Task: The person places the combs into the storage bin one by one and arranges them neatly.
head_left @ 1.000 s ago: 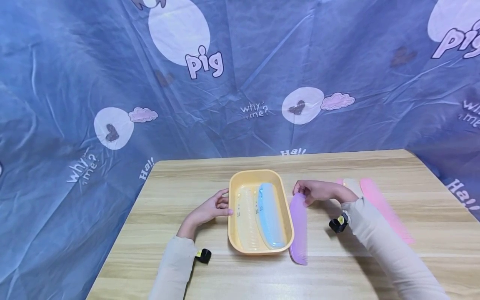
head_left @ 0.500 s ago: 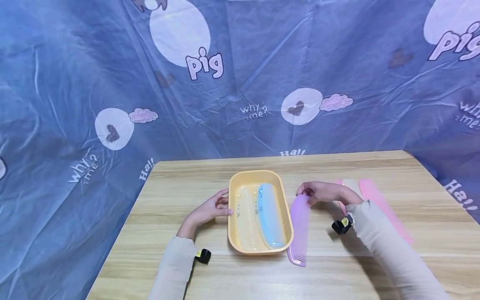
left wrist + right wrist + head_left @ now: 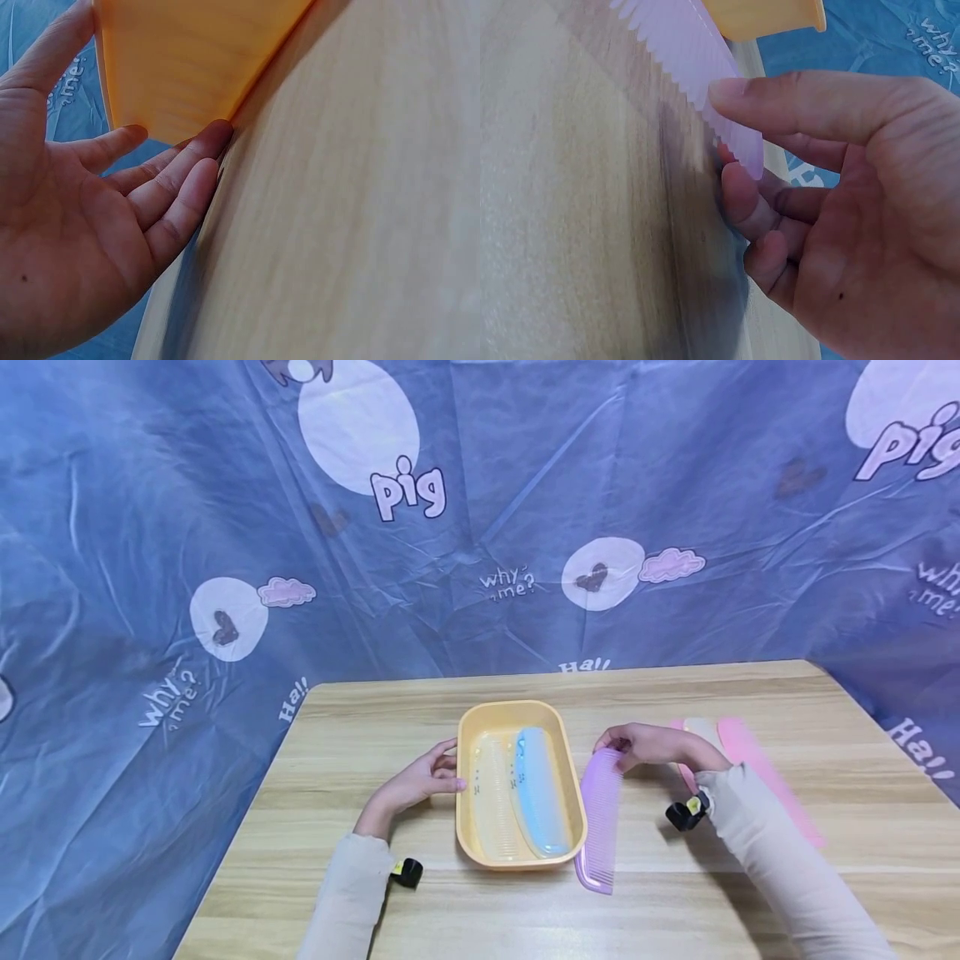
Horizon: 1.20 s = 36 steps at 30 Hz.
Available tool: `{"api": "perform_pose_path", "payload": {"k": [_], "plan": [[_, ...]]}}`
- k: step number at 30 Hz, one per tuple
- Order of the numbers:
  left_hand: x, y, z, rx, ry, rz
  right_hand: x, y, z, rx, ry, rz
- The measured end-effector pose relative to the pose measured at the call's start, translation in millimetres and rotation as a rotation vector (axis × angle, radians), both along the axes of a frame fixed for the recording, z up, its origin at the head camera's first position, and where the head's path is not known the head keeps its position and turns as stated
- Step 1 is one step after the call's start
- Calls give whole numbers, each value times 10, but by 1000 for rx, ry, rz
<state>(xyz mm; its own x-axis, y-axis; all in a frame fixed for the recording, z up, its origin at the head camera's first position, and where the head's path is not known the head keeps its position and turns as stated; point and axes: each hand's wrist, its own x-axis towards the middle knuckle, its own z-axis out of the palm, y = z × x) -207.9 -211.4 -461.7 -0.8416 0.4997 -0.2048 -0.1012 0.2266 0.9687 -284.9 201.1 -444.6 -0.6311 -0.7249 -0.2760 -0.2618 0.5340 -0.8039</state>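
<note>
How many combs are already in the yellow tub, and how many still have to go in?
Two are in: a yellow comb and a blue comb lie inside the yellow tub. In hand: the right hand pinches the purple comb beside the tub, while the left hand touches the tub's side. Left: pink combs on the table; their number is unclear.

Wooden table (image 3: 360, 893), pale grain, far edge against a blue printed cloth. At its middle: one yellow oblong tray (image 3: 468, 843). Just beside the tray's right wall: one purple comb (image 3: 600, 827), near end resting on the tabletop. Toward the right edge: one pink comb (image 3: 765, 777) lying flat, with a pale comb (image 3: 705, 728) beside it, partly hidden.
</note>
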Motion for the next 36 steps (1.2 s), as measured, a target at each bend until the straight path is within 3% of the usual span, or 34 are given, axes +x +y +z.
{"api": "perform_pose_path", "payload": {"k": [5,20,31,36], "plan": [[3,5,-8,-2,1,0,4,49,-23,-62,-36,-24],[12,3,-26,-10,2,2,16,181,-95,-426,-153,-63],[-2,-2,-12,-23,12,1,27,242,-40,-632,-231,-141],[-5,5,11,-18,10,0,35,241,24,-676,-245,-200]]}}
